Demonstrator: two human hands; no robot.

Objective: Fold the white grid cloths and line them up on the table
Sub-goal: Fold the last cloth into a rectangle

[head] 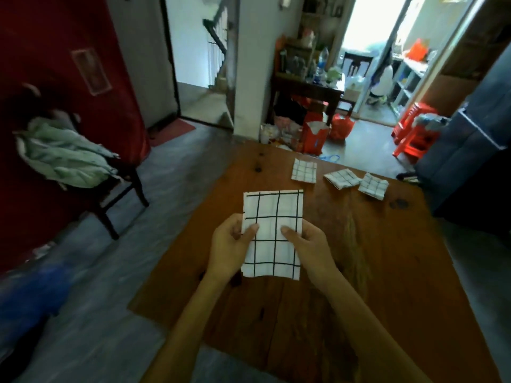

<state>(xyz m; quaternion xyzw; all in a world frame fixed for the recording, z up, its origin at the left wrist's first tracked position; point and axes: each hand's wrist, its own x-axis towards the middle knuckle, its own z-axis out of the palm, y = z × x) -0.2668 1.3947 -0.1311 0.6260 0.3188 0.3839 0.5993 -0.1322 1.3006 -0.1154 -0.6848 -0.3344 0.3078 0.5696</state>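
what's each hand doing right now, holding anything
Left hand: closed on the left edge of the grid cloth.
Right hand: closed on the same cloth's right edge.

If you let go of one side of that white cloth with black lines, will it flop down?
Probably. The white grid cloth looks thin and soft: its lower edge already waves between the left hand and right hand. It seems light, so it likely droops rather than drops.
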